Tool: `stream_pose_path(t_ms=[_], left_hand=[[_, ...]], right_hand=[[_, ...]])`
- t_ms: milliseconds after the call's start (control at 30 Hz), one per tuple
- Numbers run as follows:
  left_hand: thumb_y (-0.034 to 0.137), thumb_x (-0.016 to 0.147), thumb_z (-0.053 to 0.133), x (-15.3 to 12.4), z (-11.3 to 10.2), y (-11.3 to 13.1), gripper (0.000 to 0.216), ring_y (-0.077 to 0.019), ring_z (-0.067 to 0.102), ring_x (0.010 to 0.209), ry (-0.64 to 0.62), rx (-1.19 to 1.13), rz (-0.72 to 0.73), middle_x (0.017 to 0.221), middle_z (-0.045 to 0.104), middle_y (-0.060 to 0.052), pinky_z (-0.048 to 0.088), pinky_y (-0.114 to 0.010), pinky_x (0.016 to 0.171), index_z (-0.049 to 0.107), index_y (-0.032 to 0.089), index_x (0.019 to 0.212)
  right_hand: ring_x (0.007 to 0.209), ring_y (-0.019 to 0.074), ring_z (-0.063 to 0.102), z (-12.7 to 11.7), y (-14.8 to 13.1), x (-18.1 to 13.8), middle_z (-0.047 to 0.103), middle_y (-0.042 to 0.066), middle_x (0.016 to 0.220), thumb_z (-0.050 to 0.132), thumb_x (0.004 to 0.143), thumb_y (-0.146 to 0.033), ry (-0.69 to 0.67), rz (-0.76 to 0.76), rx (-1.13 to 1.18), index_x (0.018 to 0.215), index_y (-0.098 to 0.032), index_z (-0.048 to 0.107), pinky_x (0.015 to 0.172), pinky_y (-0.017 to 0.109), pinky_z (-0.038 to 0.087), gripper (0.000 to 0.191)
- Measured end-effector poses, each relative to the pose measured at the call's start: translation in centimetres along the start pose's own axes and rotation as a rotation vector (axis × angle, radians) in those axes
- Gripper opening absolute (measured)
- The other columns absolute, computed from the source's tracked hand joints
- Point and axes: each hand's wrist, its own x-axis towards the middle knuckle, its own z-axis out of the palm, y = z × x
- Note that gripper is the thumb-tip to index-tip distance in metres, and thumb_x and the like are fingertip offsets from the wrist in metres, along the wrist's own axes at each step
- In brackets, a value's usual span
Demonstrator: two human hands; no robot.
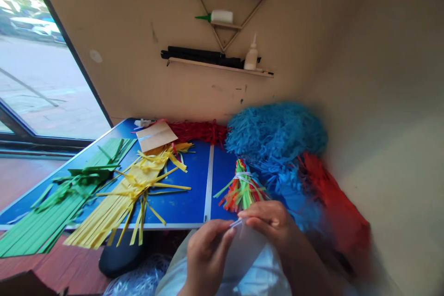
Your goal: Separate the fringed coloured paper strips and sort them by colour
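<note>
My left hand [206,252] and my right hand [272,224] meet low in the middle, fingers pinched together on a thin clear strip [236,223] above a white plastic bag [249,263] in my lap. Just beyond them on the blue table [187,185] lies a tied bundle of red, green and yellow paper strips [241,189]. Both hands are closed in a pinch.
Green paper strips [58,199] and yellow paper strips [128,194] overhang the table's front edge. A blue shredded-paper heap [277,134] and red paper [333,203] fill the right side. A tan envelope [156,135] lies at the back. Glue bottles [251,55] stand on wall shelves. A window is left.
</note>
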Motion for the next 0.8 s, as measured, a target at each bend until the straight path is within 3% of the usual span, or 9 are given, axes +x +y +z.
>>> stream_pose_path(t_ms=[233, 433, 567, 700, 800], left_hand=[[0.024, 0.086, 0.066, -0.2, 0.0, 0.1, 0.009, -0.0155, 0.071, 0.066, -0.033, 0.012, 0.102, 0.075, 0.076, -0.002, 0.055, -0.02, 0.063, 0.075, 0.024, 0.083], [0.019, 0.087, 0.065, -0.6, 0.0, 0.0, 0.01, -0.0159, 0.072, 0.074, -0.05, 0.028, 0.157, 0.082, 0.077, -0.002, 0.056, -0.022, 0.069, 0.073, 0.025, 0.09], [0.027, 0.078, 0.076, -2.4, -0.1, -1.5, 0.038, -0.0231, 0.073, 0.09, 0.009, -0.005, 0.101, 0.103, 0.076, -0.009, 0.06, -0.03, 0.076, 0.067, 0.024, 0.114], [0.02, 0.078, 0.074, -3.8, -0.1, -2.9, 0.013, -0.0228, 0.074, 0.089, 0.101, -0.041, 0.086, 0.094, 0.077, -0.007, 0.061, -0.034, 0.081, 0.068, 0.023, 0.089], [0.014, 0.077, 0.075, -3.9, -0.1, -3.1, 0.016, -0.0226, 0.074, 0.09, 0.105, 0.01, 0.15, 0.095, 0.079, -0.005, 0.06, -0.035, 0.086, 0.071, 0.025, 0.088]], right_hand=[[0.079, 0.0197, 0.072, 0.1, -0.6, 0.4, 0.077, 0.003, 0.086, 0.064, 0.093, -0.032, 0.012, -0.036, -0.057, 0.099, -0.026, 0.078, 0.076, 0.029, 0.056, 0.016], [0.074, 0.018, 0.071, 0.0, -0.6, 0.5, 0.076, 0.003, 0.083, 0.063, 0.094, -0.033, -0.064, -0.001, 0.014, 0.095, -0.025, 0.079, 0.071, 0.026, 0.055, 0.017], [0.076, 0.0206, 0.072, -0.3, -0.2, 0.0, 0.077, 0.004, 0.085, 0.065, 0.092, -0.036, 0.005, 0.055, -0.023, 0.093, -0.025, 0.08, 0.072, 0.029, 0.056, 0.018], [0.075, 0.0222, 0.072, -0.6, 0.0, -0.4, 0.077, 0.005, 0.083, 0.067, 0.09, -0.037, 0.03, 0.072, -0.035, 0.089, -0.025, 0.08, 0.071, 0.03, 0.058, 0.018], [0.073, 0.0221, 0.073, -0.6, 0.0, -0.5, 0.077, 0.004, 0.081, 0.068, 0.089, -0.036, 0.043, 0.06, -0.058, 0.088, -0.026, 0.081, 0.07, 0.03, 0.058, 0.015]])
